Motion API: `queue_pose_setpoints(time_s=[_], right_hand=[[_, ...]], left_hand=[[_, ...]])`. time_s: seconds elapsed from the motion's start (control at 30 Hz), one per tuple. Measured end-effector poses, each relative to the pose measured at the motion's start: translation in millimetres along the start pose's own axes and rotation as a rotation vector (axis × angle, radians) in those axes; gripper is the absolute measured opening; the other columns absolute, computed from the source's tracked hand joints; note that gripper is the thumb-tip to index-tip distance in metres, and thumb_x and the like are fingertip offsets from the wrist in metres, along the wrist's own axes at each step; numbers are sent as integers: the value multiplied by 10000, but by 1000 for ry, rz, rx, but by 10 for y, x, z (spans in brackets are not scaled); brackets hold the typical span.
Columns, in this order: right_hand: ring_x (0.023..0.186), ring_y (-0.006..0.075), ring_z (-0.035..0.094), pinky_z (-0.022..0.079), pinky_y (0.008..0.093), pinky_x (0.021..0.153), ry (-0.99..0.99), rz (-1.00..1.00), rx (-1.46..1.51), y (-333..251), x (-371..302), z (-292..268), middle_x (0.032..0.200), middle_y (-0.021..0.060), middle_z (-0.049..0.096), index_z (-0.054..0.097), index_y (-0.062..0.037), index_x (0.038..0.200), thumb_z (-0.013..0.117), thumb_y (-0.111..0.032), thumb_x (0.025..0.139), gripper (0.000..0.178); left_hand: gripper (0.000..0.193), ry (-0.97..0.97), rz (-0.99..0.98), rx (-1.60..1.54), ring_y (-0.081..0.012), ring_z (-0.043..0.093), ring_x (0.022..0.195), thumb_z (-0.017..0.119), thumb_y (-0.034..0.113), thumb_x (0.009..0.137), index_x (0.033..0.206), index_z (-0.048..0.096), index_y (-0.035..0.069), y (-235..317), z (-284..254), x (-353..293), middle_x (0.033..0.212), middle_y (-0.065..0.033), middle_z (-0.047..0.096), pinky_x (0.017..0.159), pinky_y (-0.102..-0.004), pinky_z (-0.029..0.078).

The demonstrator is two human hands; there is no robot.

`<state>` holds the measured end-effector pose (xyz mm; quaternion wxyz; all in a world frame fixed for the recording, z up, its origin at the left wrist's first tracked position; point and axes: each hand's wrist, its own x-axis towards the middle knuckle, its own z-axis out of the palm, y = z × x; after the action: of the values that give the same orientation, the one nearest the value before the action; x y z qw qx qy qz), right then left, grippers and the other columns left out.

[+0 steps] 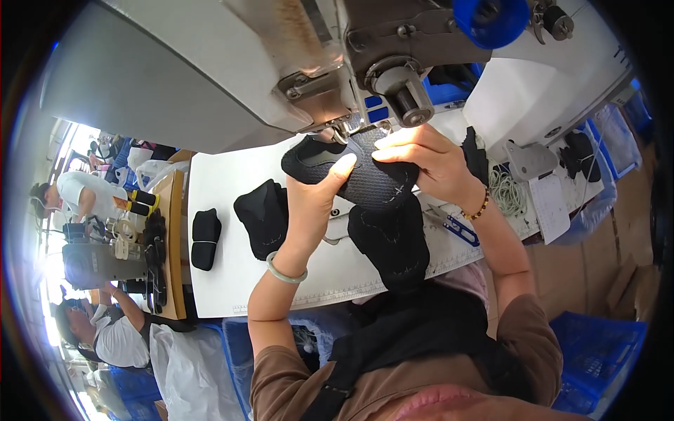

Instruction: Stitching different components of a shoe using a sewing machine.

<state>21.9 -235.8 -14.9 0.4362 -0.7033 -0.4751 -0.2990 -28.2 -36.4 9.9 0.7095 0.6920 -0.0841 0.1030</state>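
A black mesh shoe upper [379,181] lies under the presser foot [340,133] of a large sewing machine [189,70]. My left hand [316,203] pinches its near left side, the thumb lying on top and the other fingers mostly hidden beneath. On the upper's right side, my right hand [439,163] presses thumb and fingertips onto the mesh close to the needle area. Another black upper [390,245], with light stitch marks, rests just nearer to me. Left of my left wrist is a further black upper [262,219], and beyond it a tied black bundle [206,238].
Blue-handled thread snips [461,230] lie right of the nearer upper, with a coil of pale cord [507,191] beyond. A ruler strip [449,262] runs along the table's front edge. Blue crates [597,351] stand low at right. Two people work at the left.
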Motion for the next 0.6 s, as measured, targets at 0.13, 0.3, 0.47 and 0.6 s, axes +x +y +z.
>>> queue_pose_setpoints(time_s=[0.13,0.3,0.47,0.6], right_hand=[[858,195,537,490,294,780,2,-73,-36,-83,32,31,937,0,575,649,-108,1021,569,106,627,456],[846,196,579,502,291,783,-34,-106,-154,-141,41,68,1038,53,623,673,-59,1009,605,82,621,419],[837,173,556,513,278,753,-16,-136,-238,-160,19,86,1002,17,579,649,-69,1033,616,40,654,395],[838,201,573,493,301,747,9,-102,-183,-115,35,90,1024,48,612,662,-70,1043,624,80,628,443]], left_hand=[[210,22,-54,-210,-94,567,831,666,51,804,988,572,12,-52,-81,65,882,-18,592,792,-240,460],[135,23,-161,-365,-127,605,805,614,28,817,945,600,-12,-17,-95,107,902,-58,625,761,-253,488],[119,9,-220,-422,-137,622,792,577,38,848,932,624,-33,-77,-128,175,879,-80,648,743,-260,502],[130,33,-171,-418,-137,623,794,570,34,854,941,632,-40,-145,-145,200,900,-88,653,741,-258,502]])
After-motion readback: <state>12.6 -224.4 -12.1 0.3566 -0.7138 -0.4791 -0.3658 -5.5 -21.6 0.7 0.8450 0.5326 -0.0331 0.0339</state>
